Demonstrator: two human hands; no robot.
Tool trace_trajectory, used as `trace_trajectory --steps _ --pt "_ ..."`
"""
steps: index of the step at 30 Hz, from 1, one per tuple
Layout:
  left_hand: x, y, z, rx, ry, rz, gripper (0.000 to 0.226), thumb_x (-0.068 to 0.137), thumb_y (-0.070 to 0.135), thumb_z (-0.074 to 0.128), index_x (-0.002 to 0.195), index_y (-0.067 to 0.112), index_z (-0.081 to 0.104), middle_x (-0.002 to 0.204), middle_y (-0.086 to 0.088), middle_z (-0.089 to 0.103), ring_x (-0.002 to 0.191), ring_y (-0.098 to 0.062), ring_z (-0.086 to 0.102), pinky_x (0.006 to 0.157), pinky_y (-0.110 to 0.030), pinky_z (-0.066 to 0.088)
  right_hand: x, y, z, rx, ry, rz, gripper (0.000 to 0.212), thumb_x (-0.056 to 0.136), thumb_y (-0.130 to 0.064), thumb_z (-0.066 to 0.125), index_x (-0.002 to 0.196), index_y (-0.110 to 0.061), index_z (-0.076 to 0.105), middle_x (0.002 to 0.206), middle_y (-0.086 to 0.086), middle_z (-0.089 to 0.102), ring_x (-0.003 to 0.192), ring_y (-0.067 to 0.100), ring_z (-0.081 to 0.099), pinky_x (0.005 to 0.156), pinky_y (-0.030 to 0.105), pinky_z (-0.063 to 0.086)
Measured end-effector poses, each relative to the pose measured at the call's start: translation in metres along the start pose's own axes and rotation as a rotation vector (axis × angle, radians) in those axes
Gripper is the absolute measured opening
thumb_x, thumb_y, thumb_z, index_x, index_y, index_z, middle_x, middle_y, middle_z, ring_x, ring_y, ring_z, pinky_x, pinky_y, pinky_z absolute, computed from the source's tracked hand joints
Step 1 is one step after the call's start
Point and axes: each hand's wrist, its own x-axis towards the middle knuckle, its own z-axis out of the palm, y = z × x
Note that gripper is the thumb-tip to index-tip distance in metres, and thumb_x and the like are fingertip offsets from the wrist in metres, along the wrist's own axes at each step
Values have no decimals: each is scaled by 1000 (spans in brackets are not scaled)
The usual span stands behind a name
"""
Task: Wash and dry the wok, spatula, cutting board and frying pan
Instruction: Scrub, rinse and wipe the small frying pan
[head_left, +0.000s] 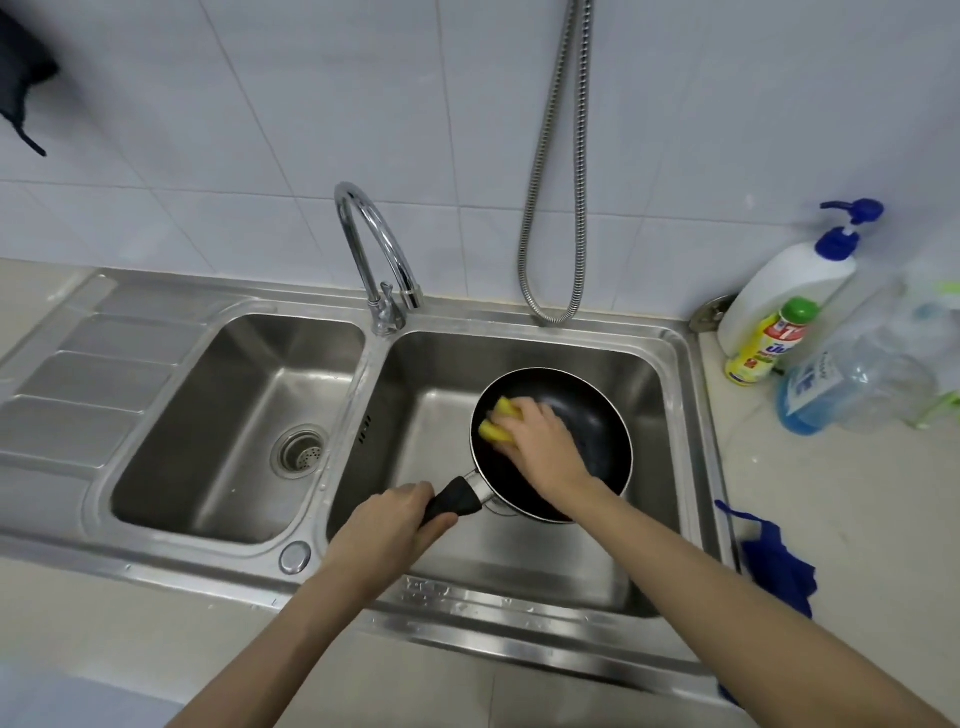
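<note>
A black frying pan (597, 426) sits inside the right basin of a steel double sink (670, 364). My left hand (387, 525) grips the pan's black handle (451, 501) at the basin's front. My right hand (540, 441) holds a yellow sponge (498, 418) and presses it against the pan's inner left side. Wok, spatula and cutting board are not in view.
A curved chrome tap (374, 244) stands between the basins, with a metal hose (556, 182) hanging behind. The left basin (234, 415) holds only its drain. Bottles of soap (784, 291) and a blue-liquid bottle (831, 389) stand on the right counter. A blue cloth (779, 566) lies at right.
</note>
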Motion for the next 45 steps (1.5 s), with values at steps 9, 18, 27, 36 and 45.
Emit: trace_trajectory --steps 9,18,27,36,45 --pt "21 0 -6 -4 -12 -39 35 91 50 53 82 17 50 73 5 53 63 -17 49 56 -31 35 -25 37 -24 -123 -404 44 48 90 -36 58 137 -29 48 134 8 45 120 30 45 102 34 33" --pt "32 44 18 -277 -33 87 29 89 41 61 75 17 56 57 6 49 50 -8 44 47 -21 30 -63 41 -57 690 273 184 37 91 -29 59 128 -20 59 123 -1 57 117 10 52 105 31 38" --pt "41 28 35 -288 -24 63 32 88 37 64 67 16 53 51 1 51 45 -9 43 45 -23 30 -111 153 -106 98 486 500 39 95 -36 51 130 -21 55 124 10 54 112 26 50 94 37 41" --pt "51 -13 26 -232 -12 26 29 87 40 64 69 19 53 52 1 55 49 -14 54 49 -32 40 -128 184 -57 -255 26 811 43 92 -35 50 134 -23 46 131 16 45 117 36 43 95 43 37" --pt "10 -65 13 -278 75 -182 26 87 40 64 70 30 47 57 7 52 53 -9 49 49 -25 34 19 63 -48 389 323 171 23 92 -21 53 112 -18 62 106 -2 58 88 11 59 86 35 50"
